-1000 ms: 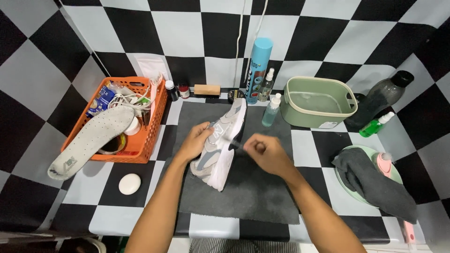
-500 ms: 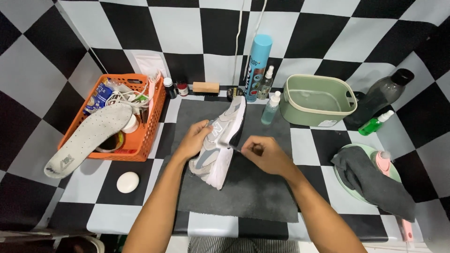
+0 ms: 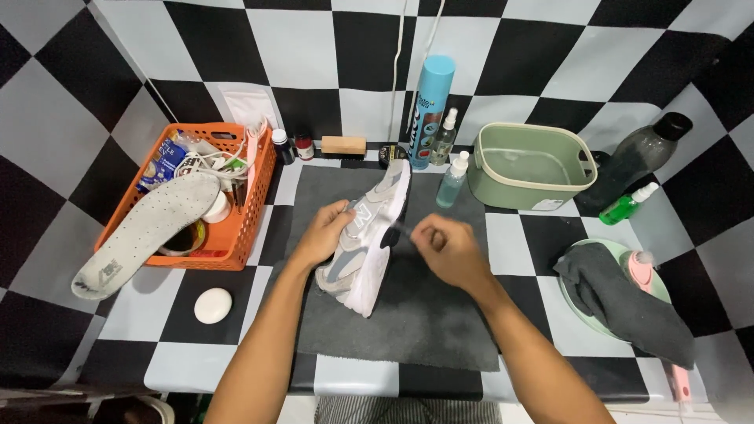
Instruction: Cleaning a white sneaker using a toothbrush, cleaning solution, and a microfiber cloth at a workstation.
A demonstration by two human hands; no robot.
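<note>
A grey and white sneaker point(image 3: 371, 239) lies on its side on a dark grey mat point(image 3: 408, 314) in the middle of the checkered table. My left hand point(image 3: 326, 232) grips the sneaker's upper from the left and holds it tilted. My right hand point(image 3: 444, 250) is closed around a thin small tool, too blurred to identify, whose tip points at the sole's edge near the sneaker's middle.
An orange basket point(image 3: 243, 228) with an insole point(image 3: 149, 228) and clutter stands at left, a white soap bar point(image 3: 213, 305) in front of it. Spray bottles point(image 3: 453, 179), a blue can point(image 3: 430, 110), a green tub point(image 3: 530, 169), a dark bottle point(image 3: 640, 161) and a green plate with a grey cloth point(image 3: 620, 302) stand behind and right.
My right hand has shifted up and slightly left along the sole's edge, working the thin tool against the sneaker. My left hand keeps its hold on the sneaker.
</note>
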